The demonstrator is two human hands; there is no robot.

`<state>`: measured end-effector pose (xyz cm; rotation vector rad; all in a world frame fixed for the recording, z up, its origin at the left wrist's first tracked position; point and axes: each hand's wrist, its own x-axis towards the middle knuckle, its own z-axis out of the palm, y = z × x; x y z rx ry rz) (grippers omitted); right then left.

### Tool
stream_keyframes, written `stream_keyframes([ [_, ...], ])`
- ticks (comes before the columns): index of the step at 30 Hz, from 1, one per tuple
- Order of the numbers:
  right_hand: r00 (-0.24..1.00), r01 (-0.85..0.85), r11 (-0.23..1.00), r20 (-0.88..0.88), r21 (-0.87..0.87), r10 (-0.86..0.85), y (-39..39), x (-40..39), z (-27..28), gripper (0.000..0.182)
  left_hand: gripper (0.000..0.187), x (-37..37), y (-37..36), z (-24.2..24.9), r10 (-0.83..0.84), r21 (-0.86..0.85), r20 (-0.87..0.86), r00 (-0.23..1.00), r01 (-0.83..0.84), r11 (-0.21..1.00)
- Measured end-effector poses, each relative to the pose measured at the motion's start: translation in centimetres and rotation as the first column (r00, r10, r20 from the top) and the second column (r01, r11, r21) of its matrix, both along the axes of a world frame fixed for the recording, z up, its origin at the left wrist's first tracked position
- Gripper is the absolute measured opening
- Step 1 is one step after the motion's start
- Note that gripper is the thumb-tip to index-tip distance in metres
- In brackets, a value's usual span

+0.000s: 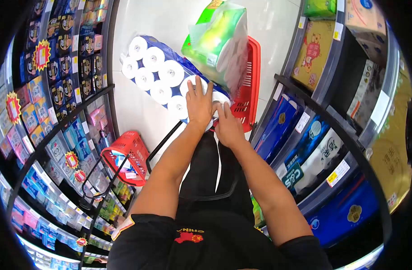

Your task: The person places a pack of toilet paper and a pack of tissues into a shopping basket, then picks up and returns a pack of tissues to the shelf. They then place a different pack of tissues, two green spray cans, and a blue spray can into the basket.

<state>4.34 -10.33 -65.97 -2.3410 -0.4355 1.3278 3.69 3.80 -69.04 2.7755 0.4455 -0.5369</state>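
Observation:
A long pack of white toilet rolls [171,74] in clear and blue plastic lies slanted across a red shopping basket [252,83]. My left hand [199,103] rests on the pack's near end, with its fingers spread over the roll ends. Close beside it, my right hand [228,126] has its fingers stretched out, touching the roll at the near right corner. Its thumb and palm side are hidden. Against the pack's right side stands a green package of paper rolls [219,40] in clear plastic. Both packs cover much of the basket.
A second red basket [136,155] with small packages inside is at the left, by the shelf of small colourful packs [57,85]. Shelves on the right hold large blue packages [345,220] and a golden box [311,56]. Pale floor tiles [145,18] lie between the shelves.

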Motion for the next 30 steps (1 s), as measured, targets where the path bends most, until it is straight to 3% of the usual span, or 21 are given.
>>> stream_keyframes([
  [3,0.915,-0.353,0.924,0.150,-0.148,0.374,-3.7,0.3,0.1,0.079,0.073,-0.8,0.1,-0.9,0.030,-0.048,0.062,0.998,-0.028,0.998],
  [9,0.904,-0.343,0.921,0.201,-0.184,0.377,-9.6,-0.3,-3.9,0.081,0.064,-0.9,-2.4,-1.7,0.079,-0.095,0.108,0.991,-0.069,0.993],
  [13,0.999,-0.045,0.996,0.000,-0.072,0.045,-11.1,1.6,-6.5,0.081,0.062,-0.4,-4.2,-2.0,0.056,-0.073,0.138,0.989,-0.046,0.996],
  [14,0.986,0.130,0.990,-0.099,-0.048,-0.135,-11.7,2.1,-7.8,0.082,0.061,-0.3,-4.5,-1.9,0.054,-0.076,0.164,0.985,-0.042,0.996],
  [17,0.737,0.589,0.802,-0.343,-0.095,-0.582,-10.5,5.0,-7.9,0.087,0.061,0.3,-5.4,-1.8,0.047,-0.066,0.139,0.989,-0.038,0.997],
  [19,0.873,0.377,0.902,-0.245,-0.211,-0.422,-9.5,5.2,-8.1,0.096,0.061,0.5,-5.8,-1.8,0.044,-0.063,0.131,0.990,-0.036,0.997],
  [21,0.953,0.152,0.923,-0.196,-0.354,-0.233,-8.2,5.2,-7.0,0.100,0.062,0.6,-6.0,-1.9,0.043,-0.065,0.114,0.993,-0.036,0.997],
  [26,0.967,0.168,0.894,-0.106,-0.415,-0.230,-7.2,4.1,-7.1,0.099,0.060,0.5,-6.1,-2.3,0.011,-0.043,0.137,0.991,-0.005,0.999],
  [30,0.962,0.214,0.900,-0.078,-0.378,-0.262,-8.0,3.9,-7.6,0.097,0.059,1.2,-5.8,-1.1,0.035,-0.120,0.133,0.990,-0.019,0.993],
])
